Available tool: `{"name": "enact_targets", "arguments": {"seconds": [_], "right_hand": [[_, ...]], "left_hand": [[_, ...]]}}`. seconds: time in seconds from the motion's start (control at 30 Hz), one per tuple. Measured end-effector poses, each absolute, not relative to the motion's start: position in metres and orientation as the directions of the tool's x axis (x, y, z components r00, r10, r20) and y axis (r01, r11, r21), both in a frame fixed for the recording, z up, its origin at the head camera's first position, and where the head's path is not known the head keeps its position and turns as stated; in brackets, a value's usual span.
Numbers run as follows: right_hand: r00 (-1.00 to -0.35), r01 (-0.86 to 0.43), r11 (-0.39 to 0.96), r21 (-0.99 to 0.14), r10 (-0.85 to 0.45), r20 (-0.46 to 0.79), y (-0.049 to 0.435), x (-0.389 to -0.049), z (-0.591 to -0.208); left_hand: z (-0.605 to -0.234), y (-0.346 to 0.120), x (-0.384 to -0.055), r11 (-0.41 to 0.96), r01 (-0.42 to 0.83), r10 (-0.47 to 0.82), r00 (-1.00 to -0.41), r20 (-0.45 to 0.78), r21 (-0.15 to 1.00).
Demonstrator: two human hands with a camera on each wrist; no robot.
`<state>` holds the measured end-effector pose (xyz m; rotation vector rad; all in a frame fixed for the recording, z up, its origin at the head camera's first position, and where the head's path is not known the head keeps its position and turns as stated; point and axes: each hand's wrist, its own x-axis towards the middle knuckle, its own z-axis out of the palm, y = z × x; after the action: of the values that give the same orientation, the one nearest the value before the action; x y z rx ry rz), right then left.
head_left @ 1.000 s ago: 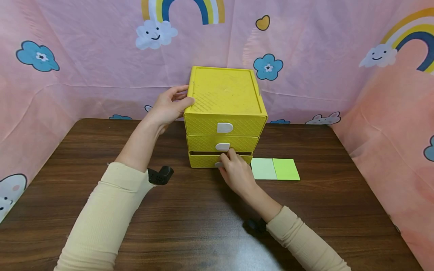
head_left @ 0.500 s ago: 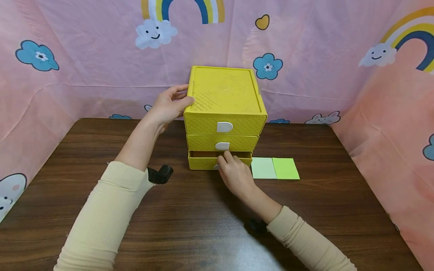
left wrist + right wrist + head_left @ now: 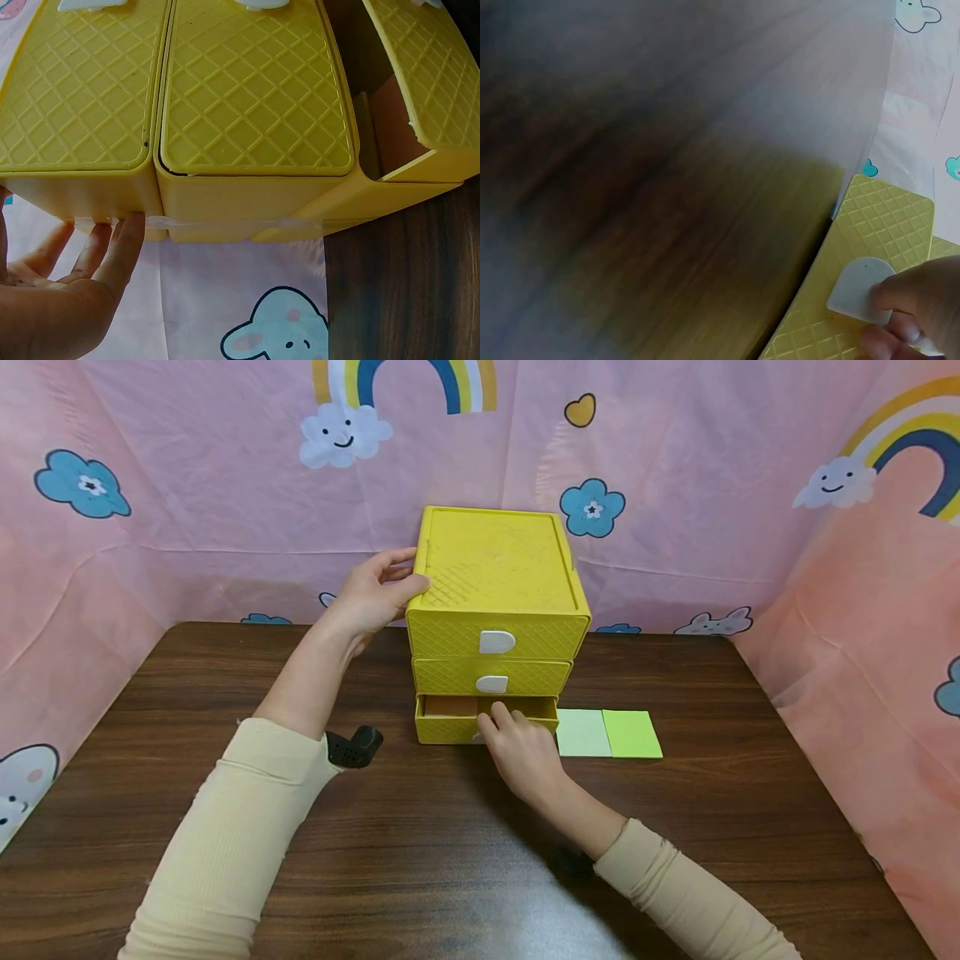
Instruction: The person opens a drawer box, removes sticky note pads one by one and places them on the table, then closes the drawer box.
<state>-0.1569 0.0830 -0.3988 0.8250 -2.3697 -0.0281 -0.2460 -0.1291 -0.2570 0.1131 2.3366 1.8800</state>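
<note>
A yellow three-drawer cabinet (image 3: 495,560) stands on the table, each drawer front bearing a white tab handle. My left hand (image 3: 378,589) rests on its upper left edge, thumb over the top and fingers straight along the side wall; the left wrist view shows those fingertips (image 3: 133,221) against the side. With thumb and fingers my right hand (image 3: 523,750) pinches the white handle (image 3: 855,289) of the bottom drawer (image 3: 446,729), which is pulled partway out. Inside it lies a flat orange-brown piece (image 3: 450,706), also visible in the left wrist view. The upper two drawers are closed.
A mint-green square of paper (image 3: 583,732) and a lime-green one (image 3: 633,734) lie side by side at the cabinet's right. Behind the dark wooden table (image 3: 337,860) hangs a pink patterned cloth (image 3: 225,460).
The bottom drawer has slid further out towards me, with my right hand moving back along with it. The orange-brown piece inside has come into view. My left hand has stayed put.
</note>
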Motion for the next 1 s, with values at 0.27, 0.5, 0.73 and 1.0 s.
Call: {"name": "enact_targets", "arguments": {"seconds": [0.27,0.5,0.73,1.0], "right_hand": [[-0.589,-0.576,0.788,0.218,-0.584,0.558,0.085,-0.154,-0.399],[-0.552,-0.599,0.764,0.239,-0.610,0.568,0.087,-0.151,-0.399],[-0.533,-0.620,0.741,0.256,-0.638,0.557,0.089,-0.146,-0.398],[-0.508,-0.645,0.710,0.281,-0.674,0.536,0.091,-0.139,-0.396]], "left_hand": [[-0.256,-0.129,-0.245,0.212,-0.030,0.146,-0.987,-0.062,0.977],[-0.257,-0.129,-0.245,0.204,-0.029,0.148,-0.987,-0.060,0.979],[-0.257,-0.129,-0.245,0.202,-0.026,0.151,-0.987,-0.057,0.979],[-0.256,-0.129,-0.245,0.190,-0.037,0.151,-0.986,-0.067,0.981]]}}
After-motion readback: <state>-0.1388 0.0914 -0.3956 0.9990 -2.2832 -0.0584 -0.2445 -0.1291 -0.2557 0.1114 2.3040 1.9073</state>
